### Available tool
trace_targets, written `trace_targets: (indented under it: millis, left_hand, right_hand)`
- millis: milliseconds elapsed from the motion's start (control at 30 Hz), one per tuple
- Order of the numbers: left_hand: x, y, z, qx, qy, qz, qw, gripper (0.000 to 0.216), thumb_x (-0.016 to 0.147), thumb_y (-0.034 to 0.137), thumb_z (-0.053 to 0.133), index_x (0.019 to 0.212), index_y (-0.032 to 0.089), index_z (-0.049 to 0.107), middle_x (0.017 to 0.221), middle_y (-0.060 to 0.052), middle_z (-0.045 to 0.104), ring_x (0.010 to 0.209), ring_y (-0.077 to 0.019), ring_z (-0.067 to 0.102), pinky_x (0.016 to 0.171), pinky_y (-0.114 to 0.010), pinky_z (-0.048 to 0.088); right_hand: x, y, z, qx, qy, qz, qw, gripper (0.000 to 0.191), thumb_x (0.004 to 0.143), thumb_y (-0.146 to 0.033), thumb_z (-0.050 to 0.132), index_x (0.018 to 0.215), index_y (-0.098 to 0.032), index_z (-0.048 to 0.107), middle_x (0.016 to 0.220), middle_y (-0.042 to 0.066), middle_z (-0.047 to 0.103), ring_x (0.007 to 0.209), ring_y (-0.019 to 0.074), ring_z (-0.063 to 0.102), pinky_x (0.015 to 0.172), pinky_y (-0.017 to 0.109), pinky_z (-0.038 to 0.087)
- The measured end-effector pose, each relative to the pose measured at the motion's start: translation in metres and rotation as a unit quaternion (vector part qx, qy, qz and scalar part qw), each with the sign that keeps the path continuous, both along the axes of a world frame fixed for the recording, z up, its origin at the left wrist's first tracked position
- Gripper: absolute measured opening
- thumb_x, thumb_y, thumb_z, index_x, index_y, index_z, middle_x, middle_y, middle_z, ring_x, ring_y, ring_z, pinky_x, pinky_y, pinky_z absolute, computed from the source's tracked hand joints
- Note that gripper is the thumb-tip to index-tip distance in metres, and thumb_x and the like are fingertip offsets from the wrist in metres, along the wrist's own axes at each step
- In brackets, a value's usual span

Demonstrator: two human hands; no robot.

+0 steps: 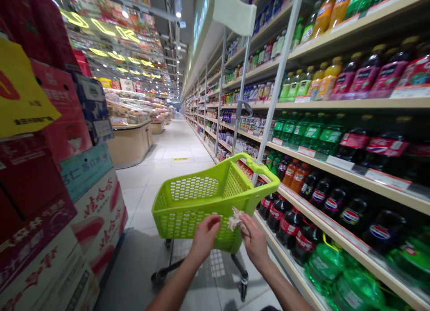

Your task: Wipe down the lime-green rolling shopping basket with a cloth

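Beside the cart (198,208), between cartons (92,215) and bottles (312,131): left hand (205,237) half-curled, empty; right hand (253,240) round wad (235,219).

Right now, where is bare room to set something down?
Room shows inside the green cart, between its walls, and on the aisle floor between cart and stacked boxes. Crowded: the bottle-filled shelves and the cart's near side, where left hand hovers beside right hand and its crumpled item.

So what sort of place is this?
Most likely a supermarket: a green shopping cart stands in the aisle, beside long shelves of soft-drink bottles and stacked cartons.
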State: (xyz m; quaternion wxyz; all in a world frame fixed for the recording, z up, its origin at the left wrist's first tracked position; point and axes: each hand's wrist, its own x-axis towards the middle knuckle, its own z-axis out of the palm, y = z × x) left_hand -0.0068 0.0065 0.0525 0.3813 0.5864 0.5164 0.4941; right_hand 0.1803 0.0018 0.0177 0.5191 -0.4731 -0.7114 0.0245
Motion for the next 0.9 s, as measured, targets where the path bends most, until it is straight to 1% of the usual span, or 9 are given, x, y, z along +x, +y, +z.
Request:
trace_targets:
  millis: [100,233,300,367,500,567,667,800,900]
  left_hand:
    - [0.037,-0.008,0.002,-0.050,-0.186,-0.046,0.980,0.023,0.068,0.026,0.053,0.087,0.015,0.059,0.084,-0.006,0.066,0.077,-0.0163,0.061,0.076,-0.029,0.047]
    - [0.048,-0.012,-0.006,-0.076,-0.209,-0.030,0.975,0.011,0.062,0.020,0.056,0.071,0.016,0.058,0.068,-0.002,0.064,0.064,-0.0141,0.059,0.065,-0.025,0.046]
    - [0.048,-0.014,-0.013,-0.076,-0.159,-0.003,0.984,0.006,0.058,0.014,0.055,0.063,0.017,0.056,0.062,0.000,0.062,0.061,-0.0135,0.057,0.063,-0.025,0.045]
    - [0.046,-0.015,-0.018,-0.065,-0.104,-0.006,0.992,0.010,0.058,0.011,0.054,0.065,0.017,0.057,0.065,0.000,0.063,0.064,-0.0141,0.058,0.064,-0.025,0.046]
    - [0.018,-0.001,-0.013,-0.025,0.067,-0.031,0.997,0.043,0.057,0.008,0.056,0.099,0.017,0.057,0.104,-0.006,0.062,0.094,-0.0183,0.057,0.084,-0.030,0.044]
    - [-0.010,0.014,-0.005,0.001,0.204,0.043,0.978,0.055,0.061,0.010,0.054,0.116,0.014,0.047,0.124,-0.010,0.050,0.115,-0.0203,0.045,0.098,-0.034,0.034]
    - [-0.058,0.036,0.000,0.005,0.395,0.134,0.909,0.060,0.068,0.012,0.048,0.127,0.008,0.035,0.140,-0.016,0.029,0.130,-0.0246,0.024,0.105,-0.043,0.023]
    - [-0.094,0.045,-0.009,-0.046,0.534,0.084,0.840,0.071,0.065,0.005,0.043,0.133,0.016,0.028,0.144,-0.009,0.022,0.132,-0.0243,0.017,0.104,-0.053,0.017]
    - [-0.098,0.041,-0.013,-0.038,0.553,0.070,0.829,0.073,0.063,0.004,0.042,0.134,0.017,0.026,0.144,-0.007,0.021,0.133,-0.0221,0.017,0.104,-0.051,0.018]
  right_hand:
    - [-0.017,-0.009,0.011,-0.048,0.111,0.024,0.992,0.038,0.073,-0.014,0.044,0.107,-0.019,0.060,0.109,0.008,0.062,0.102,0.0208,0.057,0.088,0.036,0.047]
    - [-0.039,-0.023,0.005,-0.148,0.251,0.084,0.953,0.044,0.073,-0.021,0.049,0.117,-0.017,0.052,0.107,0.008,0.063,0.094,0.0201,0.061,0.082,0.033,0.050]
    - [-0.049,-0.027,-0.002,-0.178,0.286,0.112,0.935,0.047,0.076,-0.024,0.050,0.122,-0.017,0.047,0.110,0.008,0.062,0.094,0.0196,0.061,0.081,0.032,0.051]
    - [-0.051,-0.025,-0.006,-0.170,0.270,0.106,0.942,0.045,0.078,-0.025,0.048,0.123,-0.017,0.046,0.111,0.009,0.061,0.096,0.0200,0.061,0.082,0.033,0.050]
    - [-0.021,0.007,0.016,-0.010,0.072,0.020,0.997,0.041,0.079,-0.018,0.043,0.119,-0.021,0.052,0.121,0.007,0.055,0.114,0.0235,0.048,0.095,0.042,0.041]
    - [0.008,0.034,0.036,0.080,-0.035,-0.047,0.995,0.043,0.080,-0.013,0.038,0.120,-0.022,0.051,0.129,0.006,0.047,0.126,0.0235,0.032,0.103,0.047,0.029]
    - [0.043,0.066,0.048,0.148,-0.143,-0.119,0.971,0.047,0.081,-0.007,0.033,0.122,-0.023,0.049,0.130,0.005,0.045,0.131,0.0208,0.021,0.106,0.048,0.022]
    - [0.053,0.069,-0.002,0.168,-0.218,-0.083,0.958,0.048,0.081,-0.002,0.032,0.121,-0.022,0.049,0.126,0.007,0.051,0.130,0.0201,0.023,0.101,0.048,0.032]
    - [0.038,0.051,-0.040,0.156,-0.242,-0.018,0.958,0.050,0.080,0.000,0.034,0.121,-0.025,0.049,0.120,0.006,0.056,0.126,0.0192,0.032,0.096,0.045,0.040]
